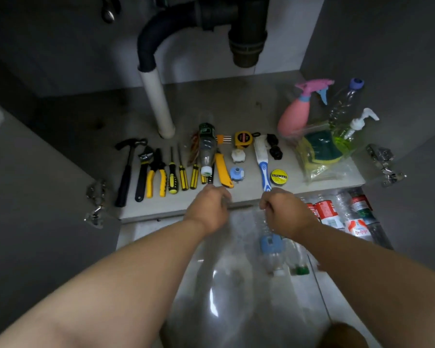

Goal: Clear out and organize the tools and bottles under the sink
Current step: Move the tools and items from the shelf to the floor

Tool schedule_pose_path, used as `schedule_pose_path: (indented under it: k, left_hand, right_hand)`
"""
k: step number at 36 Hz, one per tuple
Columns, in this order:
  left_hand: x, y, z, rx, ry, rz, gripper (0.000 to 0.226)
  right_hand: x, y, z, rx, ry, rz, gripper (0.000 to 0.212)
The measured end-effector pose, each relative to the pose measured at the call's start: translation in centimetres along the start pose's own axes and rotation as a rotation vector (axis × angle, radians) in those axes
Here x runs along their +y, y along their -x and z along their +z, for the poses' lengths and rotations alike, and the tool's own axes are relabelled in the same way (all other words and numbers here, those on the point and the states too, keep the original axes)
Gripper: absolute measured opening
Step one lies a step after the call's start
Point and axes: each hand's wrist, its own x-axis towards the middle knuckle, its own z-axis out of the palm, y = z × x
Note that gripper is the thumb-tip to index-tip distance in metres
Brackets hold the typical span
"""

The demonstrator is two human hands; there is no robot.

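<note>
Hands curled at the shelf's near edge, apparently holding a clear bag.
Left hand is nearer the bottle, which lies just beyond among the tools, cap toward it; right hand is farther off.

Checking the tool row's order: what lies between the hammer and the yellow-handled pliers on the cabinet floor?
In the head view, a black adjustable wrench lies between the hammer and the pliers, parallel to both; whether it touches them is unclear.
</note>
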Motion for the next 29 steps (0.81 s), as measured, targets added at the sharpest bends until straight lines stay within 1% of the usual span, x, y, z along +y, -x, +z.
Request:
schedule_pose_path:
  k: [3,6,8,10,12,14,16,18,20,22,26,27,29]
  left_hand:
    - [-1.1,-2.8,-2.8,0.111,0.03,-0.078,0.028]
    - [-2.2,-5.7,-4.8,0.21,0.064,-0.178,0.035]
    - [-2.6,-7.6,-5.7,0.215,0.079,-0.226,0.044]
    - [-2.9,-9.4,-6.3,0.226,0.078,-0.241,0.058]
    - [-3.1,-10.8,-6.4,0.242,0.025,-0.233,0.062]
    - [-3.4,-11.8,-6.3,0.257,-0.007,-0.239,0.054]
    - [-3.8,-12.4,-6.0,0.293,-0.004,-0.252,0.04]
    - [-4.2,-12.5,-5.9,0.352,-0.017,-0.276,0.028]
    - [-4.6,-12.3,-5.8,0.428,0.008,-0.3,0.023]
    - [-4.9,-11.8,-6.1,0.512,0.077,-0.325,0.02]
    - [-4.9,-10.9,-8.0,0.666,0.192,-0.345,0.023]
    - [-4.6,-10.8,-8.6,0.681,0.246,-0.316,0.023]
    - [-3.6,-10.3,-9.5,0.665,0.396,-0.215,0.019]
  right_hand:
    - [-1.3,-2.3,-1.6,-0.017,0.042,-0.053,0.018]
    - [-2.3,-4.4,-2.3,-0.005,0.037,-0.074,0.019]
    - [-2.8,-5.8,-2.1,0.013,0.012,-0.075,0.02]
    - [-3.4,-7.0,-1.5,0.042,-0.058,-0.065,0.022]
    - [-3.9,-7.9,-0.6,0.086,-0.17,-0.034,0.023]
    - [-4.3,-8.5,0.3,0.116,-0.252,-0.006,0.023]
    - [-4.6,-8.8,1.1,0.125,-0.289,0.005,0.024]
    - [-4.7,-9.0,1.4,0.125,-0.313,-0.008,0.027]
    - [-4.7,-9.2,1.5,0.13,-0.339,-0.029,0.028]
    - [-4.7,-9.4,1.3,0.136,-0.366,-0.021,0.027]
    - [-4.5,-9.5,0.3,0.168,-0.494,0.096,0.029]
    - [-4.5,-9.6,-0.1,0.17,-0.56,0.127,0.029]
    - [-4.7,-9.8,-0.9,0.123,-0.775,0.209,0.024]
